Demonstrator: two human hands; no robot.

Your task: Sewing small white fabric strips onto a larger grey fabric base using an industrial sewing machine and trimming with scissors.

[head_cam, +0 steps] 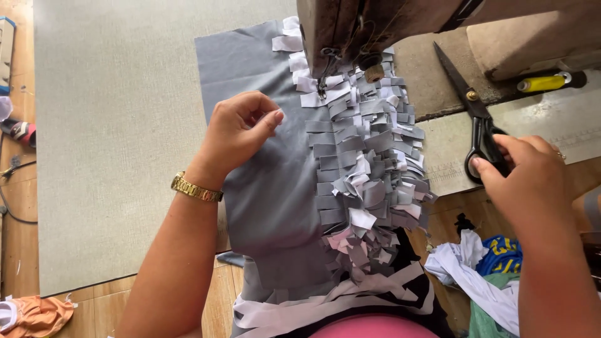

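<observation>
The left hand [241,128], at centre frame, rests on the grey cloth [269,188] with fingers curled and thumb meeting forefinger, pinching or pressing the cloth just left of the needle [323,92]; whether it holds a loose strip I cannot tell. The cloth lies on the table [113,138] and runs from under the sewing machine [350,31] at top centre down to the bottom edge, its right half covered with rows of grey and white strips [366,181]. The right hand [523,178], at the right edge, closes around the black handles of the scissors [476,119], whose blades point to the upper left and lie on the machine bed. A yellow-handled tool [544,81] lies at upper right, and a heap of white and blue scraps [482,269] sits at lower right. By my judgement, the step goes well if the left hand keeps the cloth flat and taut beside the needle, so the row stays straight, while the right hand lifts the scissors with blades shut and turned away from the sewn strips
</observation>
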